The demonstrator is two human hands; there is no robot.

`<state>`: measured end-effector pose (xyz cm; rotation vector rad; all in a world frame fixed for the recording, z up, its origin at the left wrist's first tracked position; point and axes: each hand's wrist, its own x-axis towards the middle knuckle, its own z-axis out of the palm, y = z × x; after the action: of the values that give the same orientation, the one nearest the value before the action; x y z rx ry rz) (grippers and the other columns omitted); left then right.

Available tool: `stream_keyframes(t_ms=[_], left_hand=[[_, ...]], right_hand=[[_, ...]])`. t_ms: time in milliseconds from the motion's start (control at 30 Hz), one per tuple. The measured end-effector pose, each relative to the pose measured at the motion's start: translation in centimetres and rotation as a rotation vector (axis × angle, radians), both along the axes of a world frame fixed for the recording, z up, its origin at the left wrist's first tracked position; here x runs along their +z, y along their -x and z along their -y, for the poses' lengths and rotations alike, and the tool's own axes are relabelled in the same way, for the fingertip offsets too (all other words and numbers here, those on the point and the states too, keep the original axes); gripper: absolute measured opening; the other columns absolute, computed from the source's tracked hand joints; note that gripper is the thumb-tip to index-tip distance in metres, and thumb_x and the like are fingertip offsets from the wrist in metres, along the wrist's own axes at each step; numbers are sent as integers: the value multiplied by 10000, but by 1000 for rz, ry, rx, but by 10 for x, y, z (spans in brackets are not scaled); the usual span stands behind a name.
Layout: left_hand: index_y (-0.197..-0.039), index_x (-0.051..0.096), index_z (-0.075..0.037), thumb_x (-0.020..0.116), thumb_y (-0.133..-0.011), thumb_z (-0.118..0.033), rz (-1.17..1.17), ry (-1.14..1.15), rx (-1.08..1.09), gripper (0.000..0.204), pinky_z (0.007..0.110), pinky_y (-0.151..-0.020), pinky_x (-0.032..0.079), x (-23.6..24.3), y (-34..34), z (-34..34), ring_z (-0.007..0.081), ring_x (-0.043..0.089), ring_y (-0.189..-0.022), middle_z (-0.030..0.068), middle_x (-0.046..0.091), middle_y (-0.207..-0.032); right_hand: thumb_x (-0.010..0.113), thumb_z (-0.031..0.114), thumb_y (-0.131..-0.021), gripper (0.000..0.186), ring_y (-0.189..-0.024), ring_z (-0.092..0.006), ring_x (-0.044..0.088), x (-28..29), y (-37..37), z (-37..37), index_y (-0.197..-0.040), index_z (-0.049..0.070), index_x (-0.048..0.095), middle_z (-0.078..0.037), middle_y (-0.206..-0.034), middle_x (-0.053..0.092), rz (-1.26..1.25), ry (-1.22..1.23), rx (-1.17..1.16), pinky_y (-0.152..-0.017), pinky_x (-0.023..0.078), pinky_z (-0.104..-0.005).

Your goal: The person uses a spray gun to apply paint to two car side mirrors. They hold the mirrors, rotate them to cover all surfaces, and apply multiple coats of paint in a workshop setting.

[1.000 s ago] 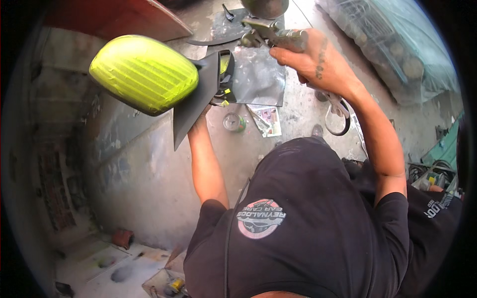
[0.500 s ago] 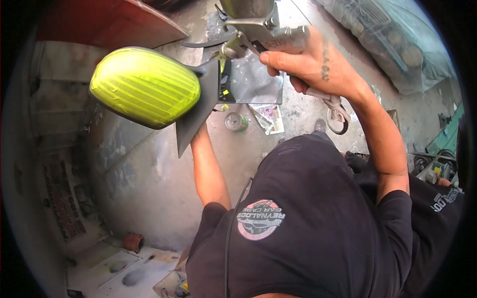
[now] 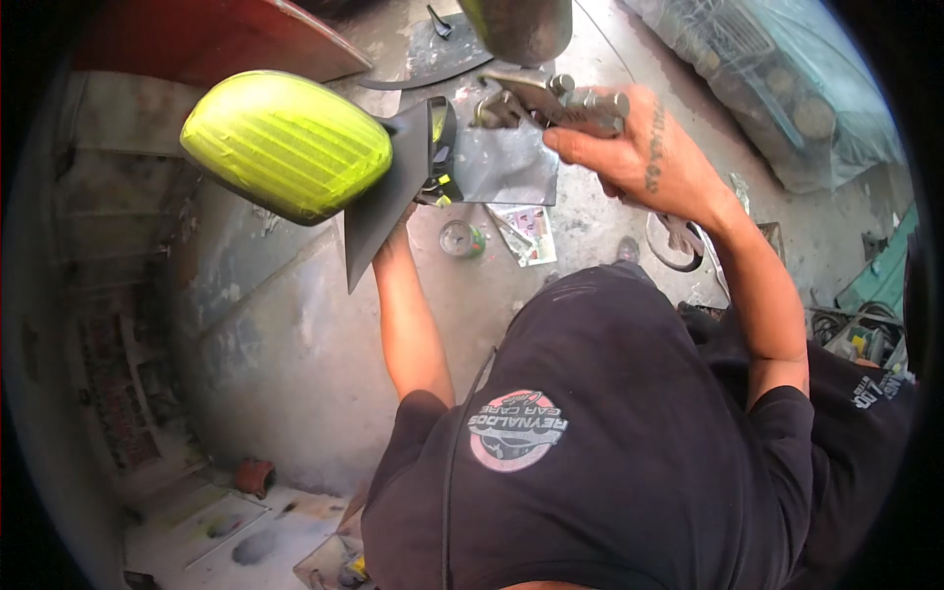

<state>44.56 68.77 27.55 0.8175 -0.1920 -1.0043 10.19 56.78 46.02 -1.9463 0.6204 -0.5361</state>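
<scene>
A car side mirror [image 3: 287, 147] with a bright yellow-green, ribbed-looking shell and a dark mounting base is held up on the left. Behind its base my left hand [image 3: 397, 232] supports it; the fingers are mostly hidden. To the right, my right hand [image 3: 661, 157] is wrapped round the handle of a metal spray gun [image 3: 551, 98], which has a cup [image 3: 521, 28] on top. The gun's front end points left towards the mirror, with a gap between them. An air hose seems to hang below my right hand, near a pale looped strip [image 3: 678, 241].
On the floor lie a grey flat panel [image 3: 506, 167], a curved dark piece [image 3: 438, 54], papers [image 3: 531, 234] and a can [image 3: 460, 239]. A red panel [image 3: 216, 39] is at the upper left. Plastic sheeting [image 3: 787, 79] covers something bulky at upper right.
The spray gun and my right hand have shifted right and slightly down, away from the mirror, and the gun has tilted. The mirror has risen slightly in view, still in my left hand.
</scene>
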Motion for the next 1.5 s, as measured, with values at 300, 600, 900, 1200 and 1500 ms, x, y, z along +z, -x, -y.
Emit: stream_keyframes(t_ms=[300,600,900,1200,1500], left_hand=[[-1082,637,-128,544,-1004,-309,22,-2,46,218,264,-425,417,8,11,-11,144,601,-637,18,662,-907],[-1052,638,-133,543,-1006,-319,51,-46,120,214,259,-417,392,18,19,-20,137,581,-613,11,650,-871],[-1002,616,-151,561,-1009,-289,-16,150,35,149,258,-409,361,15,15,-33,128,542,-558,0,610,-802],[-1090,569,-163,612,-983,-162,148,174,143,116,257,-404,398,29,36,-36,131,572,-570,17,617,-845],[-1139,608,-55,707,-839,17,538,287,294,324,298,-673,549,23,29,-20,146,636,-799,49,662,-977]], right_hand=[[683,242,-899,276,-601,-154,469,22,20,-30,-1018,-7,665,-64,-683,538,-97,-161,120,-564,405,-336],[662,300,-901,355,-546,-198,505,-28,10,-28,-907,-51,608,-107,-597,511,-77,-56,-81,-567,434,-386],[707,194,-891,229,-620,-293,576,-10,20,-92,-1019,3,703,-162,-702,625,72,274,88,-629,464,-381],[644,206,-896,238,-640,-365,591,10,-15,-87,-966,-22,653,-216,-694,582,-168,195,-10,-626,451,-427],[711,275,-928,290,-493,-96,523,9,-38,-111,-922,-14,682,-46,-664,621,66,135,182,-471,419,-295]])
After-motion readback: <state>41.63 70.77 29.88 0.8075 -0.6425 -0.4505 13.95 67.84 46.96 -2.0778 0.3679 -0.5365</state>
